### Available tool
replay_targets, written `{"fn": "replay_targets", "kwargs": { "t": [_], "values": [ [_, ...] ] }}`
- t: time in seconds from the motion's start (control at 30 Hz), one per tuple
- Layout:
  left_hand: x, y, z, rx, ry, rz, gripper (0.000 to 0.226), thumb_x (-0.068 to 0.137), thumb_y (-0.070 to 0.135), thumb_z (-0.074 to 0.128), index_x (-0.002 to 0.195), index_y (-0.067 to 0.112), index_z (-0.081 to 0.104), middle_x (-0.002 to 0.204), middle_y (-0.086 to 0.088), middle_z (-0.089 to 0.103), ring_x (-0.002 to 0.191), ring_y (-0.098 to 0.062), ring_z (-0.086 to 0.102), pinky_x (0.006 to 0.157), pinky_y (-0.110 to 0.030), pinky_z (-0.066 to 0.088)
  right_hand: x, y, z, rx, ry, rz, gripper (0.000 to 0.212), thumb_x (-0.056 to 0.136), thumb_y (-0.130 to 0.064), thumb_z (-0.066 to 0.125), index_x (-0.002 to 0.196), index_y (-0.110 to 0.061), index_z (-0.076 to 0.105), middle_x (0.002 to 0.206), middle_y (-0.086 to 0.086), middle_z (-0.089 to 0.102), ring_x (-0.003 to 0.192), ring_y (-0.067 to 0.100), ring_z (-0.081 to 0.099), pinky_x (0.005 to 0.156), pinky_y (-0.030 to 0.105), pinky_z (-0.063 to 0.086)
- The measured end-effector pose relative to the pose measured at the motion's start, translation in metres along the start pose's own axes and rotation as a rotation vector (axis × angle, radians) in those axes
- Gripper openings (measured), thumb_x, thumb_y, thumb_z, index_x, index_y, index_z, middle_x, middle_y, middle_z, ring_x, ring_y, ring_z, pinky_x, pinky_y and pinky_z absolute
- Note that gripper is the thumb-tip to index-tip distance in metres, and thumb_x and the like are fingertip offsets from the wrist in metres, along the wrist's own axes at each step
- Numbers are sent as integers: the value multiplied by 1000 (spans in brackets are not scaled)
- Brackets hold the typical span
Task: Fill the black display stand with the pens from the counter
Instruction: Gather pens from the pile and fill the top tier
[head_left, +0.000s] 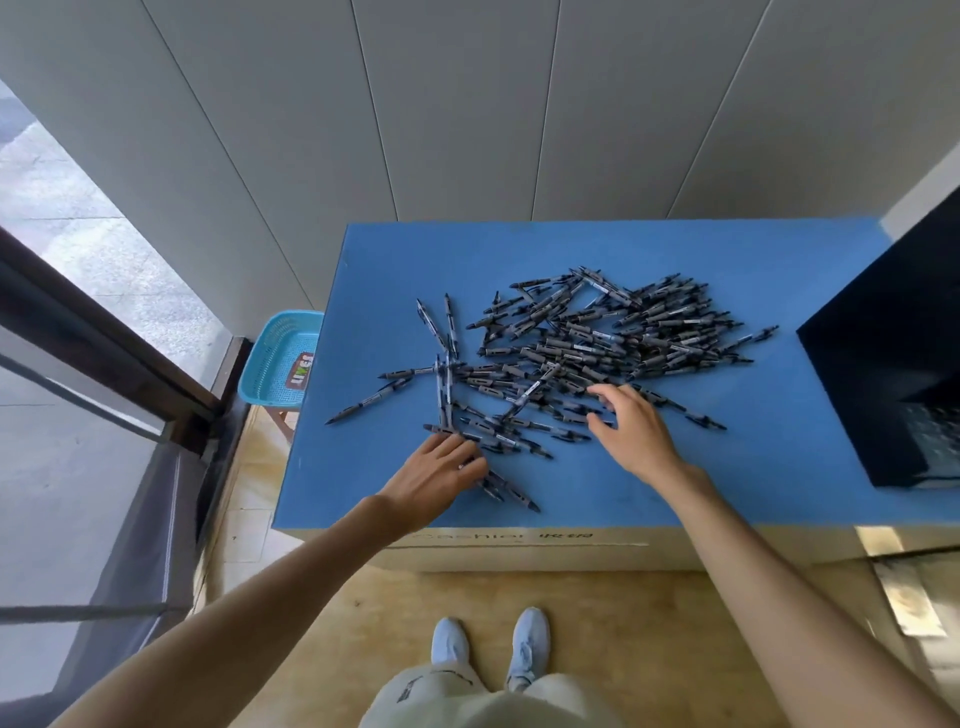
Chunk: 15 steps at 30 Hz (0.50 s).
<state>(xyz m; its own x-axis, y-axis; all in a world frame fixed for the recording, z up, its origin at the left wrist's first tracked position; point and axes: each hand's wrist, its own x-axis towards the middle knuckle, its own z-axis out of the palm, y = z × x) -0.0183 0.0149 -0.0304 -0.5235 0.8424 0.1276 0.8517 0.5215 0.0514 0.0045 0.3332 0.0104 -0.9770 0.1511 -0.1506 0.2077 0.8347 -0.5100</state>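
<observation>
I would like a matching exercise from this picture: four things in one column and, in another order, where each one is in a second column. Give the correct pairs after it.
Things:
1. pile of pens
2. black display stand
3. turquoise basket
4. white shoes

Places:
A. at the right end of the blue counter
B. on the floor, below the near edge of the counter
C. beside the counter's left end, lower than its top
D. spread over the middle of the counter

Pairs: 1-D, 2-A, 3-C, 4-B

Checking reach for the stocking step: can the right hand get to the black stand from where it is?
Probably yes: the right hand rests on the pen pile, and only bare blue counter separates it from the black stand.
</observation>
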Motion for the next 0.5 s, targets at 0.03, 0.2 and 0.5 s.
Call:
{"fn": "replay_targets", "kwargs": {
  "t": [0.03, 0.2, 0.5],
  "values": [
    [2, 4, 3, -24, -4, 28, 16, 99, 17, 65, 110, 22, 56, 117, 1, 59, 103, -21, 54, 88, -31, 41, -1, 0, 1, 2, 4, 5, 41, 98, -31, 58, 138, -25, 52, 123, 0, 55, 113, 20, 56, 91, 39, 50],
    [10, 11, 10, -48, 4, 85, 18, 101, 16, 60, 119, 19, 57, 108, 0, 59, 98, -22, 54, 89, -33, 45, -4, 1, 1, -7, 26, 23, 42, 99, -30, 58, 140, -23, 52, 127, 0, 56, 116, 20, 56, 92, 38, 50],
    [12, 15, 10, 155, -48, 195, 26, 99, 9, 31, 111, 4, 55, 101, -11, 54, 92, -26, 51, 83, -37, 51, -7, 1, 4, -15, 32, 41, 42, 99, -28, 59, 140, -22, 52, 129, 0, 55, 118, 20, 56, 94, 39, 50]
  ]
}}
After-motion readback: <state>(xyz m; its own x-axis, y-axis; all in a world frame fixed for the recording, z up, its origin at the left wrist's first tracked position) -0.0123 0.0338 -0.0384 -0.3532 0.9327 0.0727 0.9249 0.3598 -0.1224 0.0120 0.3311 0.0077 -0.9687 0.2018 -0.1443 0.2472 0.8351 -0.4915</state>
